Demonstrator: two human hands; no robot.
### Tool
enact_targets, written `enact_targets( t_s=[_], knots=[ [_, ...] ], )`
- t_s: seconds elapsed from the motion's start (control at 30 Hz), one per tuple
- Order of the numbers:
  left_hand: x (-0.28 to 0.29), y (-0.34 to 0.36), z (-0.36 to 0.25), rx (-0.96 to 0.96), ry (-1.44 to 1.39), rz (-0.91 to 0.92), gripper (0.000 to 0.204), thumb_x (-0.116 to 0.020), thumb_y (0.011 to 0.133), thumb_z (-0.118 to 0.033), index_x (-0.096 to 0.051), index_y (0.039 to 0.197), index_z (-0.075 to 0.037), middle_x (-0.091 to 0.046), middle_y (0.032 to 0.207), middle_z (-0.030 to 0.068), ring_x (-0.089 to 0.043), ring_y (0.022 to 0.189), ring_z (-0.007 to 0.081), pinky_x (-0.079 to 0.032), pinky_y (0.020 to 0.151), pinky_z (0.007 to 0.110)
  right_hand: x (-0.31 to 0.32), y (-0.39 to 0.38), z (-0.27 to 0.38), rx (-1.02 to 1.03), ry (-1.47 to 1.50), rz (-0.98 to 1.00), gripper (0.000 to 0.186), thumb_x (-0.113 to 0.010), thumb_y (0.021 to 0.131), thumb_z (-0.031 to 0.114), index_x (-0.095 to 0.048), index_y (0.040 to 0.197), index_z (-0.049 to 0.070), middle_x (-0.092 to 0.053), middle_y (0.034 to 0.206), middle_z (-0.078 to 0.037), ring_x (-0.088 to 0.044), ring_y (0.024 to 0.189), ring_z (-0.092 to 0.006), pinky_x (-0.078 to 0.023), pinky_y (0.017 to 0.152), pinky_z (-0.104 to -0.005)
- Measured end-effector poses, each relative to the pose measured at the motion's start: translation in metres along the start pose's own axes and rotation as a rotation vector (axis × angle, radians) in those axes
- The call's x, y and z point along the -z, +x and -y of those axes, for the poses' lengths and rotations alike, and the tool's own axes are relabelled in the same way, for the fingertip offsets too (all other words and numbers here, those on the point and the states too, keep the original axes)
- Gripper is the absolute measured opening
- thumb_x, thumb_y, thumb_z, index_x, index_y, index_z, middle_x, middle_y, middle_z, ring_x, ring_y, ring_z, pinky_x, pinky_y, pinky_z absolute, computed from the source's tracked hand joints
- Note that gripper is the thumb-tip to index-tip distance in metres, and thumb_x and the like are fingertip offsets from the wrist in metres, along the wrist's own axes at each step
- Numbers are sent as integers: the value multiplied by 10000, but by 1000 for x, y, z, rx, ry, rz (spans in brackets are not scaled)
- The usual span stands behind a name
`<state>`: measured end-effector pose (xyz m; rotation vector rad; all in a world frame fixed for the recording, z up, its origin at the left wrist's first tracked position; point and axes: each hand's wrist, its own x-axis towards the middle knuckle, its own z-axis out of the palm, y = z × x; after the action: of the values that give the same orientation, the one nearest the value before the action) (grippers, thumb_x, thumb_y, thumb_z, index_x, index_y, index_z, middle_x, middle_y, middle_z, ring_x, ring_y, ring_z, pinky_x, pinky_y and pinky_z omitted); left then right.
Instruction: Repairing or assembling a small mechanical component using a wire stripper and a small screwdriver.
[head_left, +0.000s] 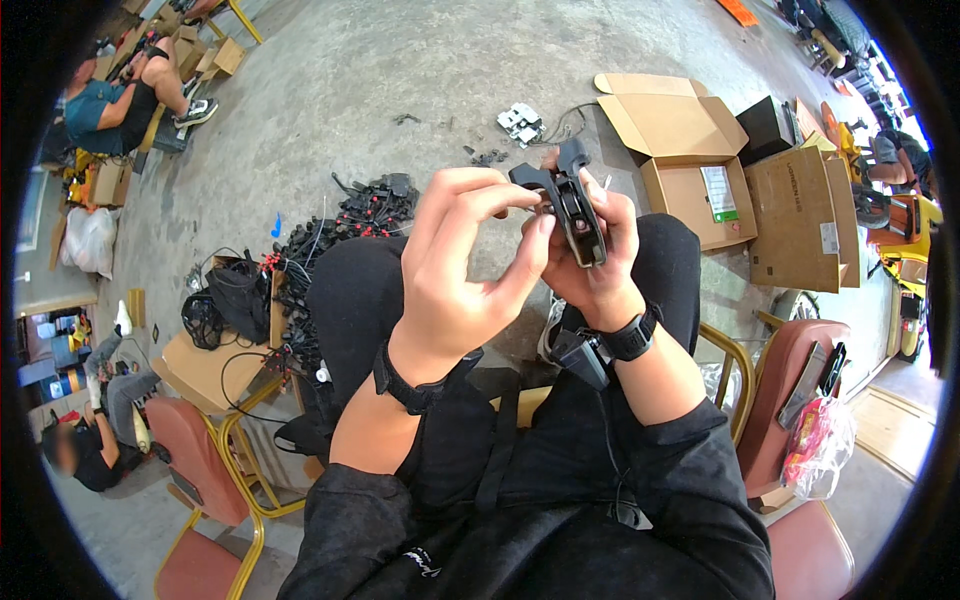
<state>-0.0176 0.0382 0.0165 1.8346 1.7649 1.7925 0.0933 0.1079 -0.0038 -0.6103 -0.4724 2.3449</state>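
I hold a black jointed mechanical part (582,230) with a lever upright above my lap, my right hand (606,275) wrapped round its back and side. My left hand (455,265) meets it from the left, index finger and thumb pinched near its middle; whatever small piece lies between those fingertips is too small to make out. My legs in black trousers sit beneath, and a dark strapped device (582,355) hangs at my right wrist.
Black parts and cables (375,205) lie left on the concrete. An open cardboard box (680,125), larger carton (785,230) and pale metal part (522,123) lie ahead. Chairs (190,450) flank me. People (120,110) sit at left; another (900,155) is far right.
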Motion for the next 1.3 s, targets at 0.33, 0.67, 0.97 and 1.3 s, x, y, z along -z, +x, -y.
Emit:
enact_targets(
  t_s=[0.33,0.67,0.97,1.3],
  knots=[
    [3,-3,1,-164,124,37,340,-747,662,-21,-659,990,-45,-558,868,92,-544,702,184,-421,575,275,16,6,-2,66,-16,392,394,-567,794,255,-487,1122,52,-583,1049,-108,-568,964,-176,-487,797,-300],
    [-3,-4,4,81,-152,-61,289,-714,690,3,-598,954,-12,-566,862,83,-542,702,151,-434,608,257,19,10,-1,74,-132,382,425,-587,784,268,-476,1127,43,-600,1022,-128,-604,872,-163,-502,685,-263],
    [-3,-5,7,188,-251,-72,204,-689,742,4,-600,925,-4,-558,853,67,-527,699,130,-425,614,246,16,7,-7,25,-116,276,443,-535,814,318,-471,1161,50,-599,960,-94,-574,719,-134,-418,504,-250],
    [46,-11,-123,186,-736,83,320,-743,629,-215,-618,793,30,-555,764,99,-523,651,203,-395,556,283,15,6,1,-8,-79,294,475,-510,806,346,-466,1171,45,-478,736,-52,-400,526,-114,-277,438,-251]
  ],
)
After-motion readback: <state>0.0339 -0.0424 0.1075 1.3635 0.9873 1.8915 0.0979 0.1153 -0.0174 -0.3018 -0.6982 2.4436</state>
